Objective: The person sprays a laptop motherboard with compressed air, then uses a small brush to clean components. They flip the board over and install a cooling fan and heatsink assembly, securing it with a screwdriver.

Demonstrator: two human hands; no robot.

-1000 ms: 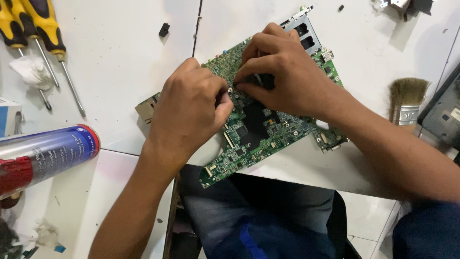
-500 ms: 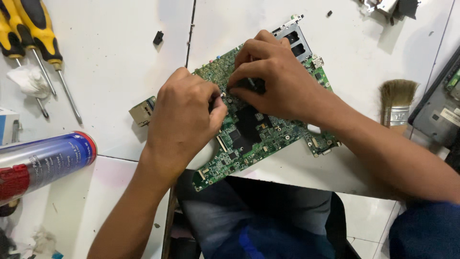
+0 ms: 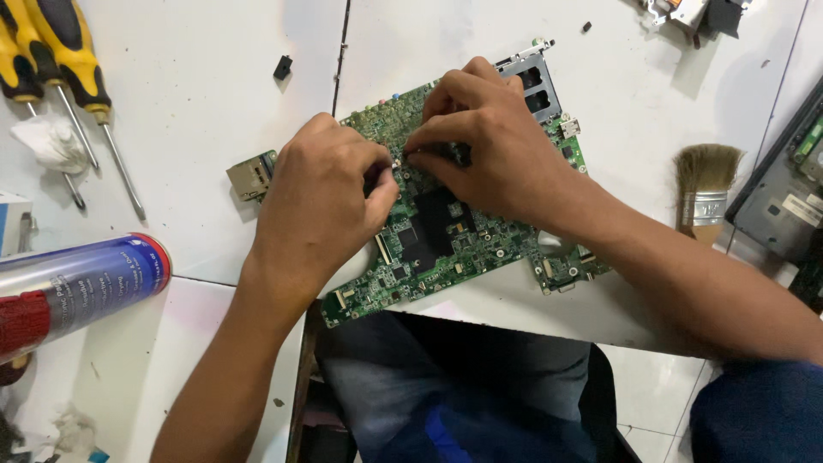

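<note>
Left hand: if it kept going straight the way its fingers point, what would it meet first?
The left hand points up-right across the green circuit board; it would likely meet the right hand, whose fingertips sit just ahead, seemingly almost touching.

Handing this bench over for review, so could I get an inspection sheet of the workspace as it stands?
Surface: white table, scuffed, with a seam.
Job's things: green circuit board flat at the table edge.
Clutter: two yellow-handled screwdrivers, spray can lying down, paintbrush, crumpled tissue, small black part.
Grippers: left hand and right hand both on the board, fingertips meeting mid-board; what they pinch is hidden.
Cables: nothing seen.
Surroundings: dark device casing at right; tiled floor below.
</note>
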